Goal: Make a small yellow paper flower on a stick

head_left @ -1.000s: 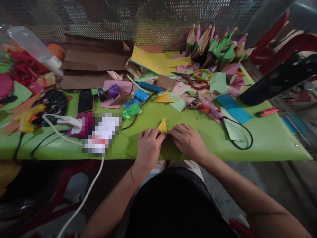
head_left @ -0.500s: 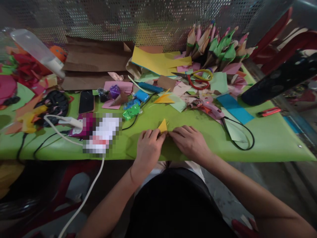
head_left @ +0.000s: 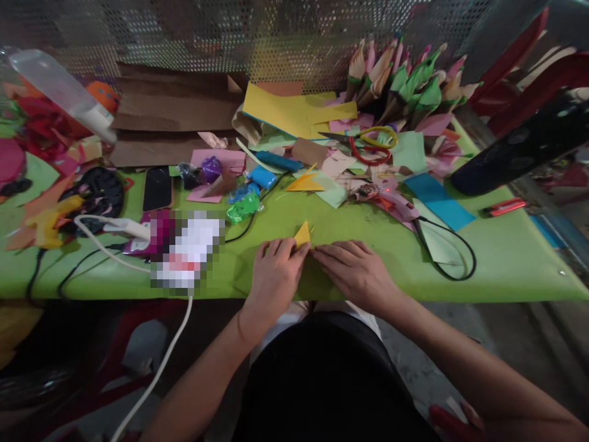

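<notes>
A small piece of folded yellow paper (head_left: 302, 234) lies on the green tabletop near its front edge, with a pointed corner facing away from me. My left hand (head_left: 277, 270) presses and grips the paper's near left side, thumb against the fingers. On the other side, my right hand (head_left: 354, 270) has its fingers closed together, their tips at the paper's lower right edge. Both hands cover the near part of the paper. Behind them rests another folded yellow paper piece (head_left: 304, 182).
Beyond are scissors (head_left: 368, 144), a pink glue gun (head_left: 396, 201) with a black cable, blue paper (head_left: 439, 199) and paper-wrapped cones (head_left: 409, 86). A blurred-out phone (head_left: 188, 252) and power bank (head_left: 154, 233) stand left. A dark bottle (head_left: 515, 147) lies right, near a red lighter (head_left: 505, 207).
My right hand has shifted slightly, its fingers now lying straighter and closer together. The left hand keeps its hold on the yellow paper, which has barely moved. The view has shifted a little.
</notes>
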A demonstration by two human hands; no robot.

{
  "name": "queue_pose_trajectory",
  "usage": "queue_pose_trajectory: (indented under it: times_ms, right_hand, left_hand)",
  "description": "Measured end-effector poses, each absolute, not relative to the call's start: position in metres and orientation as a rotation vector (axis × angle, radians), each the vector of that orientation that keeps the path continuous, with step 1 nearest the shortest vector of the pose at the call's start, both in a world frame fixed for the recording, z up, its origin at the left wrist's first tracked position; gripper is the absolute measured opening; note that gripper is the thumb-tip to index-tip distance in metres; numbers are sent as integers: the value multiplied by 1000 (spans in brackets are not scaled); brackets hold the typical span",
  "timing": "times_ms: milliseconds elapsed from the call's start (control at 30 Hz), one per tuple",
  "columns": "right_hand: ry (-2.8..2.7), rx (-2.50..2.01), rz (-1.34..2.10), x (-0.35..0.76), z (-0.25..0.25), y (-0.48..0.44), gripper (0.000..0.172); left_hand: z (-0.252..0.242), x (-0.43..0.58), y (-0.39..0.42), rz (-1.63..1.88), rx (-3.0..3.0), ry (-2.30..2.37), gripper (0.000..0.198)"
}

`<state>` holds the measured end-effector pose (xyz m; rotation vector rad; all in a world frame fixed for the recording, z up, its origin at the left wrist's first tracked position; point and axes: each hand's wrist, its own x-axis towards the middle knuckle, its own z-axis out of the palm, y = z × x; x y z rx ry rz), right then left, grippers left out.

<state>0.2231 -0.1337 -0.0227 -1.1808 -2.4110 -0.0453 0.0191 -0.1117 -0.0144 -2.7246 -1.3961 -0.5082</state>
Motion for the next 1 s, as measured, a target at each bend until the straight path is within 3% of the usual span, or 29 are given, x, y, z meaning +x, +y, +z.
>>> queue_pose_trajectory:
  times_ms: [400,667,1000]
  right_hand:
    - [-2450,-1242,-109,219,-20,-130,30]
    - [-2432,-1256,-129,218,-20,-130,30]
    - [-2423,-1266,-168,216,-19,-129,30]
  left_hand:
    - [-15,18,-111,-474,-2764,-1420,40]
    - [-7,2,-117,-770,-2661,-1442,27]
    - [-10,8,-132,-555,-2733,-1311,37]
